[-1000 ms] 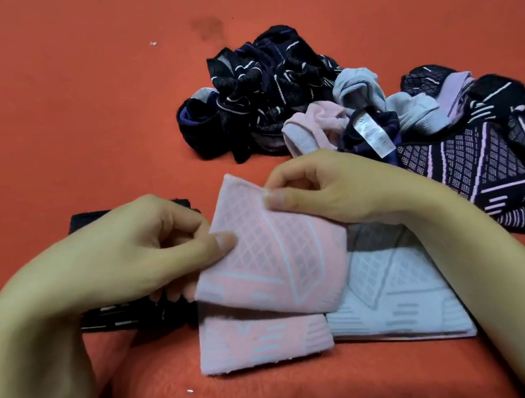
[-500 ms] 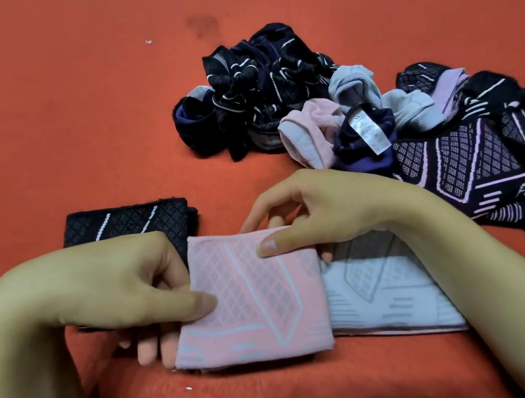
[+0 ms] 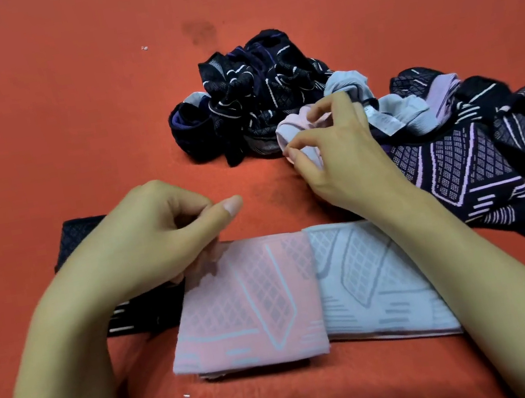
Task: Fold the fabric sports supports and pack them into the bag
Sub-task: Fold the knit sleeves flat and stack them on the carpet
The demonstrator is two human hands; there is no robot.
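The right hand [image 3: 343,150] has left the folded pink support [image 3: 248,309] and gone up to the pile, and the left hand [image 3: 156,237] has let go of it too.

The big red cloth [image 3: 62,93] covers the whole table. On it, at the back, sits a messy pile of supports [image 3: 271,93], mostly dark ones with white lines. A long dark support with purple lines [image 3: 480,183] lies flat to the right. Near the front edge, the folded pink support lies flat, touching a folded grey support [image 3: 379,283] on its right. A folded black support [image 3: 85,228] lies to the left, mostly hidden under the left arm.

The left hand's fingers are loosely curled and hold nothing; they sit at the pink support's top left corner. The right hand's thumb and fingers pinch a crumpled pink support [image 3: 294,127] at the front of the pile.
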